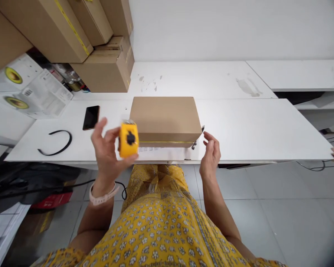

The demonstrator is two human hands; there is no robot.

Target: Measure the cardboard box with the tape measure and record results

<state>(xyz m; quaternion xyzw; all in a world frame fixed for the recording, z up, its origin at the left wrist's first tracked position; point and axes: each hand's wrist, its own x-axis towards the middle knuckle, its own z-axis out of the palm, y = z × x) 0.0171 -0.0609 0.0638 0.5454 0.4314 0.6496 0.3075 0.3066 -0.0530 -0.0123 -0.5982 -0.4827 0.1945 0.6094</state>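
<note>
Hands (pixel 108 154) near box (pixel 165 115) edges — tape measure (pixel 124 149) in left.

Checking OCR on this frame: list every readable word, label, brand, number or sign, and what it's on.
Nothing legible.
White avocado-picture boxes: print and barcode, too small.
Small print below the cardboard box's front edge: too small.
Red item, lower left: pale marks, unreadable.
Yellow item in left hand: black mark, blurred.
</note>
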